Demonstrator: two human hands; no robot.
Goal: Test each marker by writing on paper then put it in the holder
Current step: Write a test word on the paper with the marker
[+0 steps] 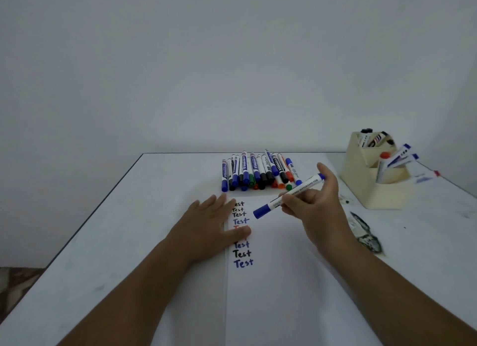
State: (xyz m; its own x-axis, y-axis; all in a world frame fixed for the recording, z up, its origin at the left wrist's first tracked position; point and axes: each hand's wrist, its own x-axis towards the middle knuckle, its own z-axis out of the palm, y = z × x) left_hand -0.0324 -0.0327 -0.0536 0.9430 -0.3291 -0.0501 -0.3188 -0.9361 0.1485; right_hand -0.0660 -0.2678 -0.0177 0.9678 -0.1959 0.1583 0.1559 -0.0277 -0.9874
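Note:
My right hand (316,203) grips a capped blue whiteboard marker (289,196) by its white barrel, above the paper, with the blue cap pointing lower left. My left hand (210,224) lies flat with straight fingers on the left edge of the white paper (278,281). The thumb covers part of a column of several written "Test" words in black, blue and red. A pile of several capped markers (258,171) lies at the far edge of the paper. The cream holder (371,188) stands at the right with several markers in its compartments.
The white table (129,229) has a dark left edge, and a wall rises right behind it. A crumpled dark-printed wrapper (367,238) lies right of my right forearm. One marker (426,176) lies on the table beside the holder.

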